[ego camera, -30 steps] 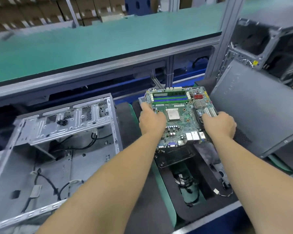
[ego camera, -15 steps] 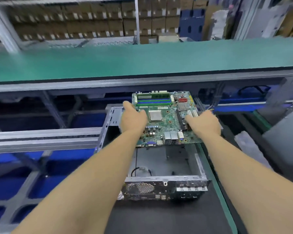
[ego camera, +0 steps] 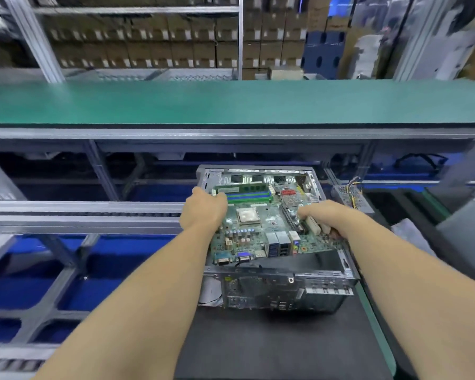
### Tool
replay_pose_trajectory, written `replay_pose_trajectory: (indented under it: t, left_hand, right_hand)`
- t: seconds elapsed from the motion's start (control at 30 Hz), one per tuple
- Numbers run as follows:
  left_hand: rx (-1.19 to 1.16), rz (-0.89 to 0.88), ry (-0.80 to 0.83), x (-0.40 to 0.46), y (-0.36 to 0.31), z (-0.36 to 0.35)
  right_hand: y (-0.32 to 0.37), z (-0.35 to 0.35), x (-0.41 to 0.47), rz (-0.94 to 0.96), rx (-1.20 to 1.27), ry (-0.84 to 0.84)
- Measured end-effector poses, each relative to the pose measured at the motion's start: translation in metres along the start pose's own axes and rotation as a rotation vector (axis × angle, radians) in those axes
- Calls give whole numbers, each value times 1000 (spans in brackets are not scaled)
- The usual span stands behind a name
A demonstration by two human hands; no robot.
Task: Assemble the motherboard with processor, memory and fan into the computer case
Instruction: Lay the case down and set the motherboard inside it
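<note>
A green motherboard [ego camera: 261,229] with a silver processor [ego camera: 248,215] and green and blue memory sticks [ego camera: 247,192] sits tilted inside the open grey computer case [ego camera: 274,289]. My left hand [ego camera: 203,212] grips the board's left edge beside the memory. On the board's right edge, my right hand [ego camera: 327,216] holds it by the white expansion slots. The board's port side points toward me, just above the case's rear panel. I see no fan on the board.
The case lies on a black mat [ego camera: 258,346] with a green border. A long green shelf [ego camera: 231,102] runs across behind it. Aluminium conveyor rails [ego camera: 80,215] lie to the left. A metal unit with coloured wires [ego camera: 351,193] sits right of the case.
Both hands carried the motherboard from the right-hand mat over to the case and lowered it down into the case. The view swung left with them.
</note>
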State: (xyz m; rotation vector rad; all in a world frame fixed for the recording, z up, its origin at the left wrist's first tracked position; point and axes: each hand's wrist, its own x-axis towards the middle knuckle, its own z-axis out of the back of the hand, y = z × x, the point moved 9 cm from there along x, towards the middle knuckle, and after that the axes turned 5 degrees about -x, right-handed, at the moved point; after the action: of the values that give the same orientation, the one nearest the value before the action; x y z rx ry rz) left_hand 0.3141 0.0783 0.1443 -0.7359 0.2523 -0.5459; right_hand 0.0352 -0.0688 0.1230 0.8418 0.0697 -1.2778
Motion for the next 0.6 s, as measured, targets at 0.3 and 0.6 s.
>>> replay_pose_trajectory:
  t: [0.3, 0.6]
  left_hand:
    - [50, -52, -24, -17, 5, -3]
    - [188, -59, 129, -3, 7, -27]
  right_hand:
    - [-19, -14, -32, -152, -226, 291]
    - [-6, 1, -24, -190, -393, 274]
